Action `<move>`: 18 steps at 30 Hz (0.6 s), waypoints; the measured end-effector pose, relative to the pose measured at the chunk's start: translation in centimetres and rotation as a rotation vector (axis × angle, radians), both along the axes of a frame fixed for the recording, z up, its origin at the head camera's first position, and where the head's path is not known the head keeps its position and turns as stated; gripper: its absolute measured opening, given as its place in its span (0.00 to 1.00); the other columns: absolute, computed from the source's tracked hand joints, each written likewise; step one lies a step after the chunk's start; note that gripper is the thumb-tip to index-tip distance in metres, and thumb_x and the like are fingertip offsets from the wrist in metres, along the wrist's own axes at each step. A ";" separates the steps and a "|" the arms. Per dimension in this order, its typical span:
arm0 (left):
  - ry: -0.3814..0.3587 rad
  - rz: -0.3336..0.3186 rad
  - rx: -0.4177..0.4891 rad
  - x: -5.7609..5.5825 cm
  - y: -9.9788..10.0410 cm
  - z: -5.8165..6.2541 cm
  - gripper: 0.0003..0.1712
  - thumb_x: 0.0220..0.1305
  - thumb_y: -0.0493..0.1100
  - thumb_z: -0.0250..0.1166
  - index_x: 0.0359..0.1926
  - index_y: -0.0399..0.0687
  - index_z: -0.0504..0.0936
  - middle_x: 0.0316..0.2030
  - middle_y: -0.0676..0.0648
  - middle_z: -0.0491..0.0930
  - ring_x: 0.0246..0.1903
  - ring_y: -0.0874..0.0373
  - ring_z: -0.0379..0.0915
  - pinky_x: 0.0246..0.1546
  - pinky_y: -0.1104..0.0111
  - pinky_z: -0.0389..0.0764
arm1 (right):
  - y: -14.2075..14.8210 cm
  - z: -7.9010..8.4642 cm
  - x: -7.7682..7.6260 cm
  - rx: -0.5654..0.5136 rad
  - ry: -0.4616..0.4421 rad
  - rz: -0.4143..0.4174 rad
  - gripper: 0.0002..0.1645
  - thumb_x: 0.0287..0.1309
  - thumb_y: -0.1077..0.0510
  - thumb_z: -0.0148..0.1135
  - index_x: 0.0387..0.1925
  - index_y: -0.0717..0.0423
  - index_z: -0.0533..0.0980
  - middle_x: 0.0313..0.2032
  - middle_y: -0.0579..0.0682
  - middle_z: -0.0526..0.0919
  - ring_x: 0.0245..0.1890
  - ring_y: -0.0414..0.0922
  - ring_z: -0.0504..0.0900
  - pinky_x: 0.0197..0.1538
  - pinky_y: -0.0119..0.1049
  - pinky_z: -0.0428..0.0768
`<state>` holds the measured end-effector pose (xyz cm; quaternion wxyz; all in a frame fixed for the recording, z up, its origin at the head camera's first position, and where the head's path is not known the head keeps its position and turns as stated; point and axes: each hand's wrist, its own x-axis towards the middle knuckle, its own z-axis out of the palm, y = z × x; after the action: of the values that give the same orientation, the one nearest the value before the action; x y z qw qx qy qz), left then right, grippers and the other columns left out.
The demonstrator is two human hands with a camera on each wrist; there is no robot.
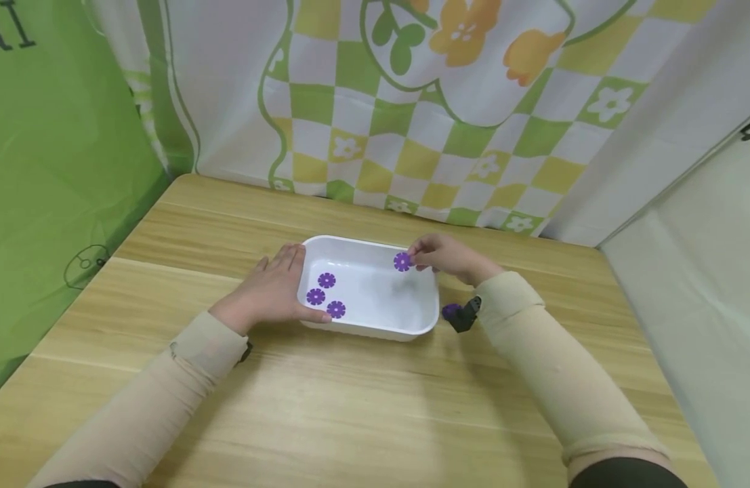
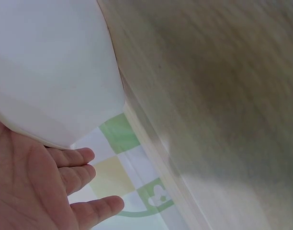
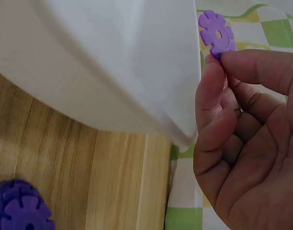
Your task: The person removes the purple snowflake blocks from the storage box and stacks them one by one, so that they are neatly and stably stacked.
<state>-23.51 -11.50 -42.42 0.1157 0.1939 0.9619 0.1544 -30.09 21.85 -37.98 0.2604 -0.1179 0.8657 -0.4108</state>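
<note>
A white rectangular tub [image 1: 375, 291] stands on the wooden table. Three purple notched discs [image 1: 326, 280] lie inside it toward the left end. My left hand [image 1: 271, 288] rests on the tub's left rim, fingers extended along the end and thumb on the front edge. Over the tub's far right corner, my right hand [image 1: 444, 257] pinches another purple notched disc [image 3: 217, 34] between thumb and fingertip. Further purple discs [image 3: 24, 206] sit piled on the table to the right of the tub, partly hidden by the wrist camera in the head view.
The wooden table [image 1: 362, 407] extends around the tub on all sides. A checked, flowered curtain [image 1: 423, 135] hangs at its back edge. Green cloth [image 1: 57, 169] hangs at the left and a pale cloth [image 1: 704, 237] at the right.
</note>
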 end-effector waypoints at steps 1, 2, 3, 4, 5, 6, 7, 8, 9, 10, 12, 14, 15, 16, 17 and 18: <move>-0.001 0.001 0.000 0.0 0.0 0.0 0.86 0.45 0.85 0.66 0.79 0.25 0.38 0.79 0.28 0.38 0.79 0.35 0.32 0.75 0.38 0.39 | 0.3 -0.1 0.0 -0.008 0.000 -0.017 0.09 0.72 0.64 0.57 0.48 0.66 0.76 0.40 0.52 0.80 0.42 0.47 0.78 0.44 0.38 0.74; -0.002 0.001 0.001 0.0 0.0 0.0 0.86 0.45 0.85 0.67 0.79 0.25 0.38 0.79 0.28 0.38 0.79 0.35 0.32 0.75 0.38 0.39 | 0.6 -0.1 0.0 -0.017 -0.003 -0.031 0.09 0.72 0.64 0.57 0.48 0.66 0.76 0.39 0.51 0.80 0.41 0.46 0.77 0.44 0.38 0.74; -0.002 0.000 0.001 0.0 0.0 0.0 0.86 0.45 0.85 0.67 0.79 0.25 0.38 0.79 0.28 0.38 0.79 0.35 0.32 0.75 0.39 0.39 | 0.9 -0.2 0.1 -0.027 -0.007 -0.043 0.09 0.72 0.64 0.57 0.48 0.67 0.76 0.38 0.51 0.80 0.41 0.46 0.77 0.45 0.40 0.75; -0.001 0.001 0.002 0.1 0.0 0.0 0.86 0.45 0.85 0.67 0.79 0.25 0.38 0.79 0.28 0.38 0.79 0.35 0.32 0.75 0.39 0.39 | 1.2 -0.2 0.1 -0.031 -0.013 -0.052 0.09 0.72 0.64 0.57 0.48 0.67 0.76 0.39 0.50 0.81 0.41 0.46 0.77 0.46 0.40 0.75; 0.000 0.000 0.002 0.1 0.0 0.0 0.86 0.45 0.85 0.67 0.79 0.25 0.38 0.79 0.28 0.38 0.79 0.35 0.32 0.75 0.39 0.39 | 1.5 -0.3 0.1 -0.034 -0.020 -0.062 0.09 0.73 0.64 0.57 0.48 0.66 0.76 0.39 0.50 0.81 0.42 0.46 0.78 0.48 0.42 0.75; -0.002 -0.001 0.001 0.1 0.0 0.0 0.86 0.44 0.85 0.67 0.79 0.26 0.38 0.79 0.28 0.38 0.79 0.35 0.31 0.75 0.39 0.39 | 1.8 -0.4 0.2 -0.038 -0.027 -0.069 0.09 0.73 0.63 0.58 0.48 0.66 0.76 0.40 0.50 0.82 0.43 0.46 0.78 0.50 0.43 0.75; -0.002 -0.001 0.003 0.1 0.0 0.0 0.87 0.44 0.85 0.67 0.79 0.26 0.38 0.79 0.28 0.38 0.79 0.35 0.31 0.75 0.39 0.39 | 2.0 -0.5 0.2 -0.040 -0.034 -0.077 0.09 0.73 0.63 0.58 0.48 0.66 0.76 0.41 0.50 0.82 0.45 0.47 0.79 0.52 0.44 0.75; -0.002 -0.002 0.003 0.1 0.0 -0.1 0.86 0.44 0.85 0.67 0.79 0.26 0.38 0.79 0.29 0.38 0.79 0.35 0.31 0.75 0.39 0.39 | 2.3 -0.5 0.3 -0.042 -0.041 -0.084 0.10 0.73 0.62 0.58 0.49 0.66 0.76 0.42 0.51 0.83 0.47 0.49 0.79 0.54 0.46 0.75; -0.001 -0.002 0.003 0.1 0.0 -0.1 0.86 0.44 0.85 0.67 0.79 0.26 0.38 0.79 0.29 0.38 0.79 0.36 0.31 0.75 0.39 0.39 | 2.6 -0.6 0.3 -0.039 -0.045 -0.089 0.10 0.74 0.62 0.58 0.49 0.65 0.76 0.43 0.51 0.83 0.49 0.50 0.80 0.56 0.47 0.75; -0.002 -0.003 0.002 0.1 0.0 -0.1 0.86 0.45 0.85 0.67 0.79 0.26 0.38 0.79 0.29 0.38 0.79 0.36 0.31 0.75 0.39 0.39 | 2.9 -0.7 0.3 -0.038 -0.050 -0.096 0.10 0.74 0.61 0.57 0.49 0.65 0.76 0.45 0.51 0.83 0.51 0.52 0.80 0.57 0.48 0.74; -0.003 -0.002 0.000 0.0 -0.1 -0.1 0.86 0.45 0.85 0.66 0.79 0.26 0.37 0.80 0.29 0.38 0.79 0.36 0.31 0.75 0.39 0.39 | 3.5 -0.9 0.3 -0.041 -0.059 -0.109 0.10 0.76 0.61 0.55 0.49 0.65 0.75 0.46 0.52 0.82 0.54 0.54 0.78 0.58 0.47 0.74; -0.004 -0.002 0.000 0.0 -0.1 -0.1 0.86 0.45 0.85 0.66 0.79 0.26 0.37 0.79 0.29 0.37 0.79 0.35 0.31 0.75 0.39 0.39 | 4.0 -1.0 0.4 -0.038 -0.059 -0.115 0.11 0.77 0.60 0.53 0.50 0.66 0.75 0.48 0.54 0.82 0.55 0.56 0.78 0.58 0.47 0.74; -0.004 -0.003 -0.001 0.0 -0.1 -0.1 0.86 0.45 0.85 0.66 0.79 0.26 0.37 0.79 0.29 0.37 0.79 0.35 0.31 0.75 0.39 0.38 | 4.3 -1.0 0.5 -0.035 -0.055 -0.115 0.12 0.77 0.60 0.53 0.50 0.66 0.75 0.48 0.54 0.82 0.56 0.56 0.78 0.57 0.45 0.74; -0.004 -0.004 -0.001 0.0 -0.1 -0.1 0.86 0.45 0.85 0.66 0.79 0.26 0.37 0.79 0.29 0.37 0.79 0.35 0.31 0.75 0.39 0.38 | 4.6 -1.0 0.6 -0.038 -0.055 -0.116 0.12 0.77 0.60 0.53 0.51 0.66 0.74 0.49 0.54 0.82 0.55 0.55 0.78 0.56 0.44 0.74; -0.004 -0.004 0.000 0.0 -0.1 -0.1 0.86 0.45 0.85 0.66 0.79 0.26 0.37 0.79 0.29 0.37 0.79 0.35 0.31 0.75 0.39 0.38 | 5.0 -1.0 0.8 -0.042 -0.050 -0.117 0.13 0.77 0.60 0.53 0.51 0.67 0.74 0.49 0.53 0.82 0.54 0.54 0.78 0.55 0.42 0.74; -0.005 -0.004 -0.002 0.0 -0.1 -0.1 0.87 0.45 0.86 0.66 0.79 0.26 0.37 0.80 0.29 0.37 0.79 0.36 0.30 0.75 0.39 0.39 | 5.3 -1.0 0.9 -0.051 -0.046 -0.119 0.13 0.77 0.60 0.53 0.51 0.67 0.74 0.48 0.53 0.82 0.53 0.52 0.78 0.54 0.41 0.74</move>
<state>-23.54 -11.59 -42.54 0.1186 0.1955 0.9613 0.1536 -29.16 27.19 -38.97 0.2523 -0.0632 0.8541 -0.4503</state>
